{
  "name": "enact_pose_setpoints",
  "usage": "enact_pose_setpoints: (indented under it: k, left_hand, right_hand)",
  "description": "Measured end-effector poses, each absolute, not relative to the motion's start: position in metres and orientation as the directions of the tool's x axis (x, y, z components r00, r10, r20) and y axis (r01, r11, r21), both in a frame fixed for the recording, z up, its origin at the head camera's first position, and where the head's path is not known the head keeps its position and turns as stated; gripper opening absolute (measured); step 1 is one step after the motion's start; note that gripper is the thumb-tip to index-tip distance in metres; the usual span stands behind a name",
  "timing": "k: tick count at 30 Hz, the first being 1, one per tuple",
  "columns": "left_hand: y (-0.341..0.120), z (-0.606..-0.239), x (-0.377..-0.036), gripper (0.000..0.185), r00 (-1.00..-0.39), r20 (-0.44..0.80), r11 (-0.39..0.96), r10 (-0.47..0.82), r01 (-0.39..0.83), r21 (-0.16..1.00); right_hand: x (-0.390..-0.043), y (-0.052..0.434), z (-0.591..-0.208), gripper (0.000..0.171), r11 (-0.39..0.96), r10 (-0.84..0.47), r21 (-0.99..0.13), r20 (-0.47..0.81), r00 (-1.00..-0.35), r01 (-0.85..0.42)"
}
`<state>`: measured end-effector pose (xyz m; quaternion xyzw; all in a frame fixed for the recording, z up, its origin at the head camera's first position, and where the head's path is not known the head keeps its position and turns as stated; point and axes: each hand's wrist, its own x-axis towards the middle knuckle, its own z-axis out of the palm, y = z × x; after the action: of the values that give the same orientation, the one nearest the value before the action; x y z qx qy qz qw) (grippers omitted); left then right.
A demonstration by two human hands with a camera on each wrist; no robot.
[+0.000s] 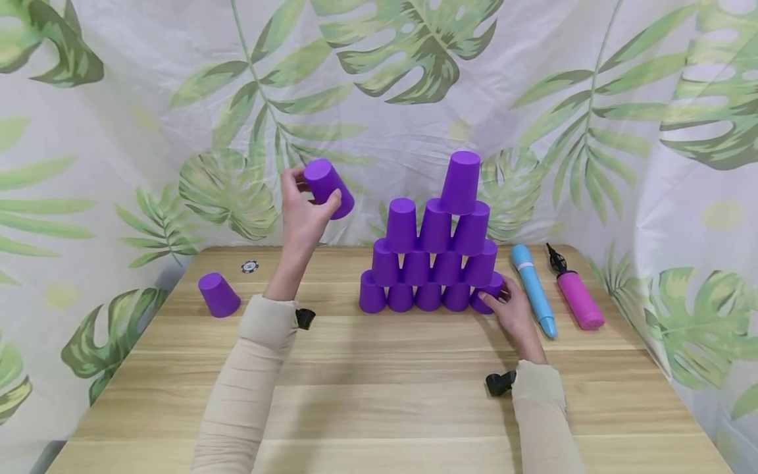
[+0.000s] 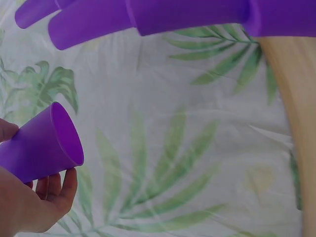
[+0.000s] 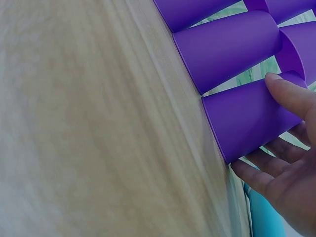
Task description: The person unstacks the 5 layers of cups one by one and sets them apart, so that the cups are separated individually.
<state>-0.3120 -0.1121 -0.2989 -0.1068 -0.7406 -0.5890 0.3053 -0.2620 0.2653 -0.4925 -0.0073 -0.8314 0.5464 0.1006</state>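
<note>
The left hand (image 1: 302,214) was raised above the wooden table (image 1: 379,395), fingers and thumb curled round a purple cup (image 1: 328,187) held tilted, base up, at ten o'clock of the cup pyramid (image 1: 435,247). In the left wrist view that cup's open mouth faced right. The right hand (image 1: 514,315) rested on the table at the pyramid's four o'clock corner, thumb and fingers curled around the end bottom cup (image 1: 488,293). A lone upturned cup (image 1: 218,294) stood well apart at nine o'clock. A blue pump (image 1: 534,289) and a pink pump (image 1: 577,296) lay just beside the right hand, at three o'clock.
</note>
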Motion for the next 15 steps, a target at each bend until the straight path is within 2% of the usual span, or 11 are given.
enact_pose_setpoints:
  k: [8,15]
  left_hand:
    - [-0.142,-0.358,-0.322,0.058,-0.803,0.520,0.376,-0.292,0.404,0.834]
    - [-0.169,-0.415,-0.327,0.061,-0.793,0.485,0.576,-0.369,0.214,0.789]
  right_hand:
    - [-0.262,0.265,-0.492,0.067,0.400,0.136,-0.912,0.159,-0.978,-0.092]
    - [-0.261,0.263,-0.492,0.067,0.409,0.135,-0.907,0.163,-0.977,-0.095]
